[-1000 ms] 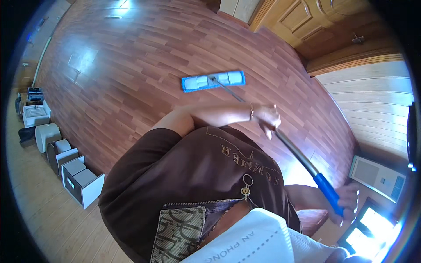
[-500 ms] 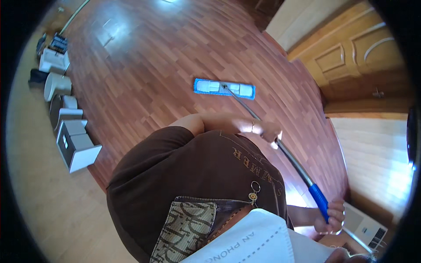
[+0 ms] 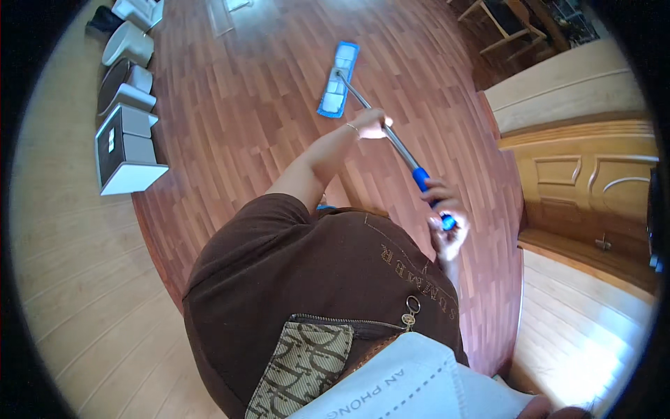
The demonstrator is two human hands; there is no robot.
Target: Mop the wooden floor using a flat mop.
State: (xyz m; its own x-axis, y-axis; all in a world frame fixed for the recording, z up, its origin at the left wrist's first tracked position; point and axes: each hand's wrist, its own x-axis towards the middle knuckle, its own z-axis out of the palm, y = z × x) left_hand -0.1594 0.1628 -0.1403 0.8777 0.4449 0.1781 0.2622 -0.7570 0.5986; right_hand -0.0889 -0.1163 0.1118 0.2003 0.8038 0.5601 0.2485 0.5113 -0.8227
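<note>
We are holding a flat mop with both hands, its head (image 3: 338, 86) lying on the floor (image 3: 237, 140) in the upper middle of the frame. The head is showing a blue fringe around white pockets, and its long side is slanting from the top towards the lower left. From a joint near its centre, the grey metal pole (image 3: 403, 149) is running down and to the right, ending in a blue grip (image 3: 420, 177) right of the middle.

Our left hand (image 3: 373, 123) is closing around the metal pole just above the centre of the frame, with a thin bracelet (image 3: 352, 127) circling the wrist. Our right hand (image 3: 452, 209) is wrapping its fingers around the blue grip near its end, the thumb lying close to the tip.

We are wearing a brown shirt (image 3: 314, 272), which is filling the lower middle, with a zip ring (image 3: 413, 304) and a patterned flap (image 3: 303, 366) showing on it. A white mask (image 3: 398, 377) is covering part of the bottom edge.

Around us, the reddish-brown boards are stretching across most of the frame. A white and grey box (image 3: 132, 179) is standing at the left, in a row with other pale and dark things whose kind we are not making out. A wooden door (image 3: 558, 206) is showing at the right, pale wall panels are curving along the lower left, and a wooden chair (image 3: 508, 33) is standing in the upper right.
</note>
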